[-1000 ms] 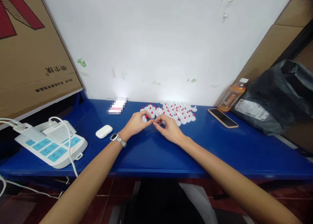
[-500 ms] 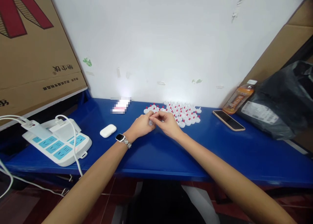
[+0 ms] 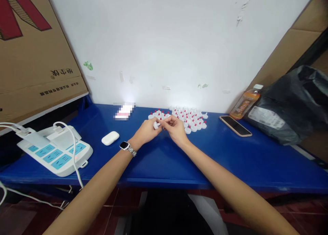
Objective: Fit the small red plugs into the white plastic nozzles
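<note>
Our two hands meet over one small white cap at the middle of the blue desk.

Nearest us, our left hand [image 3: 146, 131], a watch [image 3: 125, 146] on its wrist, pinches the white cap [image 3: 155, 125] in closed fingertips just above the desk [image 3: 159, 159]; our right hand [image 3: 175, 129] curls in and touches the same cap from the other side. To the left lie a white earbud case [image 3: 110, 138] and a power strip [image 3: 55, 151]. Just beyond the hands sits the cluster of white caps with red tips [image 3: 188, 118], with a phone [image 3: 235, 126] and an orange bottle [image 3: 245, 102] further right.
</note>
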`<state>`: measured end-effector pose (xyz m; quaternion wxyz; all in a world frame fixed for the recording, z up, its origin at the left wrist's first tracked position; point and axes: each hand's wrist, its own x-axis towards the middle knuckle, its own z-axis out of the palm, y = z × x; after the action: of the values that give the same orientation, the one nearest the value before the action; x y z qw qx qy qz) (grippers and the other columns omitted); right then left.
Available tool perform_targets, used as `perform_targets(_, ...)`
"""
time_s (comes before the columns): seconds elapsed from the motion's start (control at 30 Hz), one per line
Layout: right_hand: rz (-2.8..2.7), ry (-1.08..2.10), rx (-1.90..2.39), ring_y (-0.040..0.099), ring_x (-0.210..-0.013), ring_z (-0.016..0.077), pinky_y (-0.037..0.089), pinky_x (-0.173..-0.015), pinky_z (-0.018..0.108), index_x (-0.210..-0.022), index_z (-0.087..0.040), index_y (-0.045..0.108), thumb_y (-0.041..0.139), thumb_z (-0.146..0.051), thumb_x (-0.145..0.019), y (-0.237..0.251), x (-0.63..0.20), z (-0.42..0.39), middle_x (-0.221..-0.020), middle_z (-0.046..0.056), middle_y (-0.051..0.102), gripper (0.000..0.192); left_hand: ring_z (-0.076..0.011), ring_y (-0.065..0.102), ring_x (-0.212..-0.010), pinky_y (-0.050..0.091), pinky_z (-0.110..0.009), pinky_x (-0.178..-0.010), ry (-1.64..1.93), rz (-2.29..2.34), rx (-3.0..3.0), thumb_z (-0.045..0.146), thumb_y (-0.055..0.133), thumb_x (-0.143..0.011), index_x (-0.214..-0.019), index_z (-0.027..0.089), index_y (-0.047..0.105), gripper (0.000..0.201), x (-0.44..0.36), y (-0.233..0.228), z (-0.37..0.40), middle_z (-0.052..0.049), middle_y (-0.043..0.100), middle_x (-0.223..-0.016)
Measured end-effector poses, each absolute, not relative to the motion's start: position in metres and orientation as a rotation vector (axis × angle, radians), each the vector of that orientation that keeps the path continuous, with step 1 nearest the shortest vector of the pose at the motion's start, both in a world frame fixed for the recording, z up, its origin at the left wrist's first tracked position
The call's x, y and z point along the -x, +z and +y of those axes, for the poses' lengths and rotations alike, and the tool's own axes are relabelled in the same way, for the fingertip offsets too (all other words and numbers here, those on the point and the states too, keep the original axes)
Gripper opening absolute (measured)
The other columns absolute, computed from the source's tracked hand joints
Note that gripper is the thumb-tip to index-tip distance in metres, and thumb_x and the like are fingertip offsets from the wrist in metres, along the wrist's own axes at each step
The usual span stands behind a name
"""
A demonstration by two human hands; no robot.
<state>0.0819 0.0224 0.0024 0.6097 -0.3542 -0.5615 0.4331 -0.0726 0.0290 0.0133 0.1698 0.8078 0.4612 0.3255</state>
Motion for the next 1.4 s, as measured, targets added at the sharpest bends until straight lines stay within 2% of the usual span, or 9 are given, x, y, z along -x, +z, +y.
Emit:
perform_targets(0.13,-1.256,0.959,0.804,0.06,-0.063,0.0145,0.049,-0.062,0.029,-0.07,-0.02,0.062,0.084,-0.048,-0.069,-0.002,-0.077,0.021,-0.068,0.001,0.067,0.036,-0.0226,0.065,-0.063,0.034,-0.028,-0.056,0.762,1.547,-2.375,0.043,0.052,-0.09,-0.068,0.02,0.062,0.034,0.07,0.015,0.027,-0.009,0.068,-0.068)
perform_targets(0.23,-1.232,0.879,0.817,0.06,-0.065,0.0157,0.051,-0.066,0.03,-0.069,-0.02,0.062,0.081,-0.05,-0.072,-0.002,-0.074,0.02,-0.069,0.001,0.067,0.035,-0.0225,0.064,-0.061,0.029,-0.028,-0.054,0.77,1.598,-2.342,0.045,0.051,-0.091,-0.064,0.02,0.06,0.039,0.067,0.015,0.026,-0.009,0.067,-0.066)
perform_targets(0.37,-1.22,0.757,0.874,0.059,-0.067,0.0165,0.052,-0.069,0.032,-0.068,-0.021,0.063,0.077,-0.053,-0.076,0.0,-0.07,0.014,-0.069,0.002,0.067,0.036,-0.0181,0.06,-0.058,0.031,-0.026,-0.053,0.914,1.424,-2.267,0.043,0.05,-0.092,-0.065,0.019,0.059,0.037,0.063,0.011,0.027,-0.006,0.065,-0.063)
perform_targets(0.6,-1.205,0.689,0.889,0.054,-0.062,0.0145,0.047,-0.064,0.03,-0.066,-0.021,0.061,0.073,-0.055,-0.079,0.005,-0.065,0.006,-0.064,0.0,0.061,0.039,-0.0146,0.055,-0.058,0.037,-0.025,-0.054,1.017,1.232,-2.111,0.042,0.054,-0.09,-0.068,0.016,0.059,0.035,0.059,0.008,0.026,-0.004,0.065,-0.064)
perform_targets(0.83,-1.117,0.813,0.839,0.055,-0.059,0.0143,0.05,-0.065,0.031,-0.062,-0.022,0.054,0.075,-0.064,-0.072,0.008,-0.063,0.007,-0.06,0.0,0.06,0.047,-0.0141,0.056,-0.062,0.04,-0.024,-0.057,1.065,1.155,-2.063,0.038,0.057,-0.088,-0.075,0.013,0.065,0.029,0.057,0.005,0.029,-0.004,0.068,-0.07)
perform_targets(1.0,-1.129,0.844,0.838,0.051,-0.054,0.0132,0.048,-0.06,0.03,-0.062,-0.023,0.052,0.076,-0.064,-0.071,0.006,-0.064,0.005,-0.056,-0.001,0.058,0.049,-0.0131,0.055,-0.06,0.038,-0.023,-0.055,1.071,1.142,-2.041,0.035,0.056,-0.087,-0.073,0.013,0.064,0.028,0.056,0.002,0.029,-0.002,0.066,-0.067)
perform_targets(1.23,-1.16,0.844,0.846,0.054,-0.057,0.0128,0.048,-0.058,0.028,-0.067,-0.022,0.053,0.075,-0.062,-0.073,0.012,-0.069,0.008,-0.061,-0.002,0.059,0.046,-0.0138,0.053,-0.059,0.035,-0.025,-0.053,1.062,1.195,-2.104,0.037,0.053,-0.089,-0.068,0.015,0.061,0.031,0.053,0.013,0.026,-0.002,0.063,-0.063)
perform_targets(1.4,-1.355,1.01,0.83,0.057,-0.058,0.0129,0.047,-0.056,0.027,-0.073,-0.021,0.059,0.08,-0.057,-0.069,0.024,-0.09,0.021,-0.064,-0.001,0.063,0.042,-0.0163,0.055,-0.061,0.034,-0.027,-0.056,1.006,1.312,-2.199,0.038,0.06,-0.086,-0.072,0.019,0.056,0.024,0.062,0.018,0.03,-0.002,0.064,-0.068)
